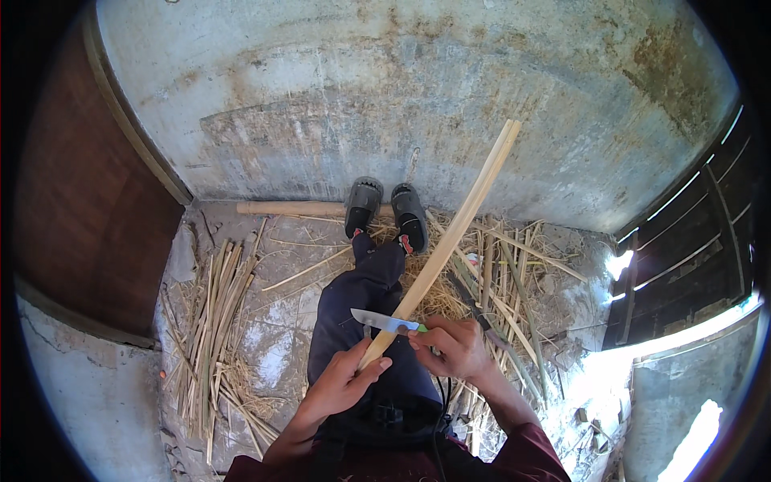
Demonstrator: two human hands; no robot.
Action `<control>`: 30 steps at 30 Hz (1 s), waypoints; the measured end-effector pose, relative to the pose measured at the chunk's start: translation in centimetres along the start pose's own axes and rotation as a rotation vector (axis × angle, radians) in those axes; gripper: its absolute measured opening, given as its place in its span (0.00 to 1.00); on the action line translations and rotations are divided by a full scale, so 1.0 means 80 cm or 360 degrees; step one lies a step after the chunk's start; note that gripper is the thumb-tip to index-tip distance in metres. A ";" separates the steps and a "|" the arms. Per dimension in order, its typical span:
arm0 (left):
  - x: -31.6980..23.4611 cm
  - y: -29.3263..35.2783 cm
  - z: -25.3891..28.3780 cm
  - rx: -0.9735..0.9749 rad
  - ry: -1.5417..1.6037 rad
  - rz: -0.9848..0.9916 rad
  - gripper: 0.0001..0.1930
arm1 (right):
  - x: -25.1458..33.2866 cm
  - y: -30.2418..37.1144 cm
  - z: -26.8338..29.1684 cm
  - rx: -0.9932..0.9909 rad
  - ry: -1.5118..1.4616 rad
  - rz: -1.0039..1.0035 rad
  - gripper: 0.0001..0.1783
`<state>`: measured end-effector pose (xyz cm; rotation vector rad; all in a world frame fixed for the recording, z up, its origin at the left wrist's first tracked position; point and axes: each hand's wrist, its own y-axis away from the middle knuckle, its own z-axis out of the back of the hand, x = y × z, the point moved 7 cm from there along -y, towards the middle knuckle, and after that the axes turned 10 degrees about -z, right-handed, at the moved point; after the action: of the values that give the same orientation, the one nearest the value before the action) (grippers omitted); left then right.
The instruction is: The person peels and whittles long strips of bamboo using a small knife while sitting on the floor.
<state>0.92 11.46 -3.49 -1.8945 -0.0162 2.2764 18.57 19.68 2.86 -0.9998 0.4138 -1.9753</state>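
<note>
A long pale strip of split bamboo slants from my lap up and to the right, its far end standing out before the wall. Its near end lies in my left hand, closed round it with the thumb along the edge. My right hand grips a knife by its green handle, mostly covered by the fingers. The blade lies across the strip just beyond my left hand, its tip pointing left. Whether the edge has entered the bamboo, I cannot tell.
Split bamboo strips lie in a pile at the left. More sticks and curly shavings cover the floor at the right. A pole rests along the stained wall, by my dark shoes. A brown door panel stands left.
</note>
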 end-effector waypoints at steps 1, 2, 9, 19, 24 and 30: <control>0.000 0.001 0.000 0.0000 0.0000 0.0001 0.13 | -0.002 0.000 0.001 0.0000 0.0000 0.0000 0.11; 0.000 0.002 0.000 0.0004 -0.0018 0.0008 0.13 | -0.004 -0.001 0.003 -0.0024 0.0003 0.0004 0.11; -0.003 0.005 0.002 0.0010 -0.0038 -0.0030 0.14 | -0.008 0.006 0.002 -0.0017 -0.0036 -0.0013 0.11; -0.005 0.006 -0.002 0.0012 0.0000 -0.0034 0.14 | 0.009 0.008 0.000 0.0035 0.0038 0.0055 0.11; -0.009 0.011 -0.003 0.0041 0.0013 -0.0046 0.13 | 0.006 0.001 0.010 -0.0053 -0.0028 0.0105 0.12; -0.015 0.012 0.000 0.0089 -0.0072 -0.0007 0.12 | -0.027 0.009 0.027 -0.0134 0.0159 0.0054 0.10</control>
<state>1.00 10.37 -2.39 -1.8134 0.0369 2.2918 21.34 21.22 2.69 -0.9427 0.5693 -1.9968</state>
